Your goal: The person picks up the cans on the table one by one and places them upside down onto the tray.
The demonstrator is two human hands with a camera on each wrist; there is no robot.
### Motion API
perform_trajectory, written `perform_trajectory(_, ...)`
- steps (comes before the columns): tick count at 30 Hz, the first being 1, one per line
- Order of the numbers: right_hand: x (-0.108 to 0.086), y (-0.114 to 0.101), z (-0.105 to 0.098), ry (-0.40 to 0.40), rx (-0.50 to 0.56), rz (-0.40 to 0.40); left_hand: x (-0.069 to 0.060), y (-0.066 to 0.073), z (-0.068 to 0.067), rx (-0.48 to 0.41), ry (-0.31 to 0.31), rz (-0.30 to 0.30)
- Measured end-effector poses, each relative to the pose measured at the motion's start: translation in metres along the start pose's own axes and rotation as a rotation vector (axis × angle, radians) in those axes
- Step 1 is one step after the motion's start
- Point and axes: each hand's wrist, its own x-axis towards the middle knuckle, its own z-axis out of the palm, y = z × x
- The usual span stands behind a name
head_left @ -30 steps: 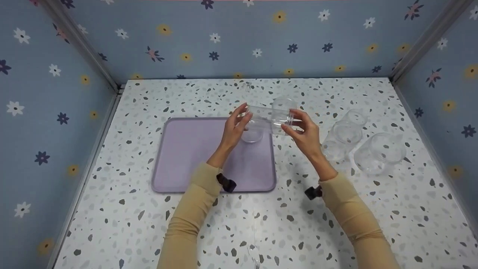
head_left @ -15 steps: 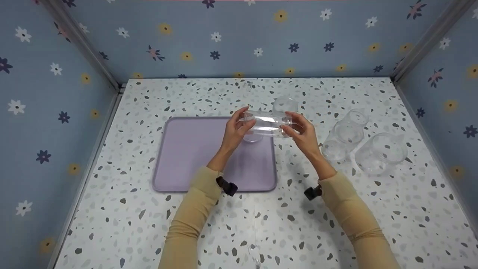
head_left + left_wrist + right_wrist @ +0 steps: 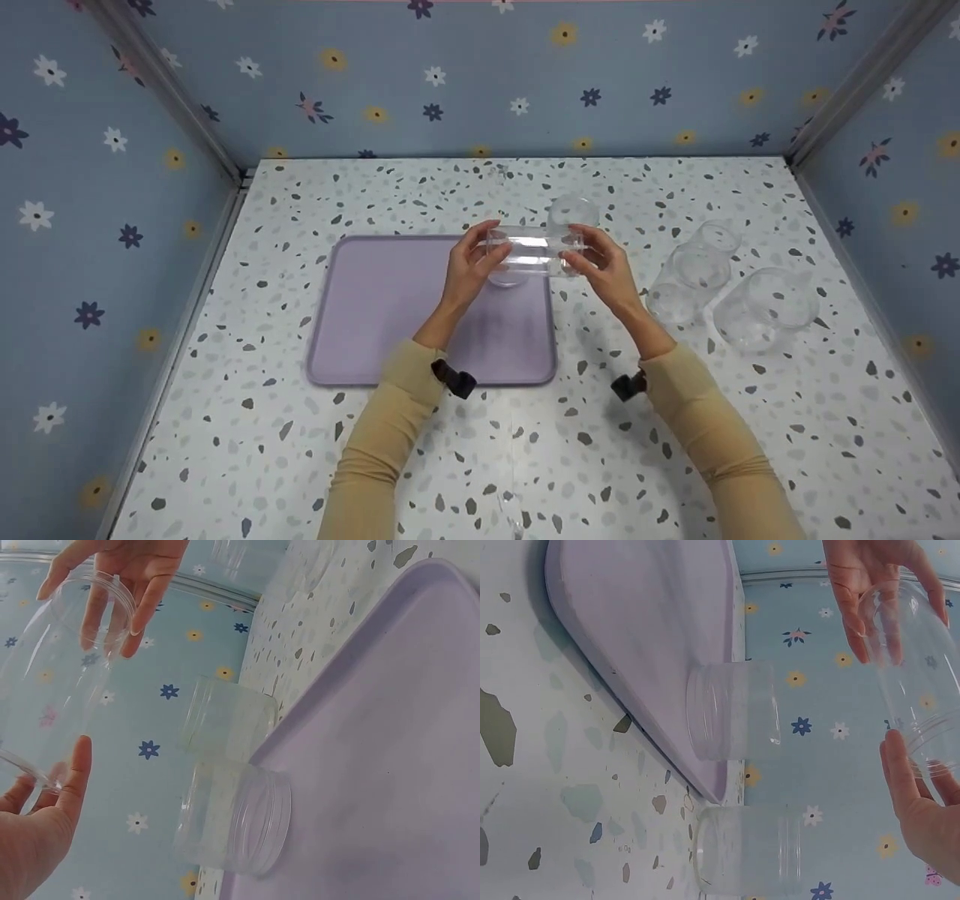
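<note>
A clear cylindrical jar (image 3: pixel 534 251) lies sideways in the air between both hands, above the tray's right edge. My left hand (image 3: pixel 469 268) grips its left end and my right hand (image 3: pixel 609 268) grips the other, near the ringed rim. In the left wrist view the held jar (image 3: pixel 52 682) shows between the two hands. Below it, one clear jar (image 3: pixel 232 817) stands on the lilac tray (image 3: pixel 375 765). Another clear jar (image 3: pixel 748 851) stands on the table just beyond the tray, seen in the right wrist view.
Several clear containers, including one (image 3: pixel 765 309) and another (image 3: pixel 699 266), stand on the right side of the speckled table (image 3: pixel 615 450). A small clear item (image 3: pixel 497 174) lies near the back edge. Flowered walls (image 3: pixel 480 75) enclose the back and sides.
The held jar has gone from slightly tilted to nearly level, and both hands have moved with it, slightly lower in view. The other containers stay in place.
</note>
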Motion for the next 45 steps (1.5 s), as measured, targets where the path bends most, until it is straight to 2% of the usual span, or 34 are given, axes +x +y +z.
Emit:
perform_trajectory(2, 0.001, 0.002, -0.001, -0.012, 0.003, -0.002, 0.000, 0.000, 0.000, -0.011, 0.003, 0.004)
perform_trajectory(5, 0.002, 0.002, -0.002, -0.038, 0.005, -0.011, 0.003, -0.009, -0.003, -0.027, 0.010, 0.003)
perform_trajectory(8, 0.000, -0.009, -0.001, -0.068, -0.017, 0.002, 0.006, -0.019, -0.007, -0.025, 0.018, 0.014)
perform_trajectory(10, -0.001, -0.019, 0.000, -0.091, -0.031, 0.013, 0.006, -0.020, -0.008, -0.015, 0.015, 0.027)
perform_trajectory(15, -0.001, -0.030, 0.001, -0.106, -0.034, -0.003, 0.001, 0.002, -0.007, 0.051, 0.028, 0.033)
perform_trajectory(17, 0.001, -0.031, 0.001, -0.082, -0.028, -0.022, -0.001, 0.010, -0.006, 0.078, 0.046, 0.026)
perform_trajectory(22, 0.008, -0.032, 0.004, 0.015, -0.047, -0.072, -0.004, 0.015, -0.010, 0.102, 0.066, 0.011)
perform_trajectory(27, 0.015, -0.030, 0.006, 0.107, -0.143, -0.094, -0.008, 0.016, -0.015, 0.167, 0.078, -0.026)
perform_trajectory(31, 0.025, -0.013, 0.003, 0.138, -0.229, -0.102, -0.007, 0.006, -0.025, 0.260, 0.081, -0.046)
perform_trajectory(35, 0.033, 0.005, -0.001, 0.127, -0.353, -0.107, -0.007, -0.004, -0.036, 0.346, 0.083, -0.103)
perform_trajectory(39, 0.038, 0.014, -0.004, 0.094, -0.460, -0.101, -0.009, -0.003, -0.044, 0.419, 0.070, -0.150)
perform_trajectory(45, 0.047, 0.021, -0.007, 0.052, -0.573, -0.099, -0.011, -0.001, -0.054, 0.526, 0.023, -0.183)
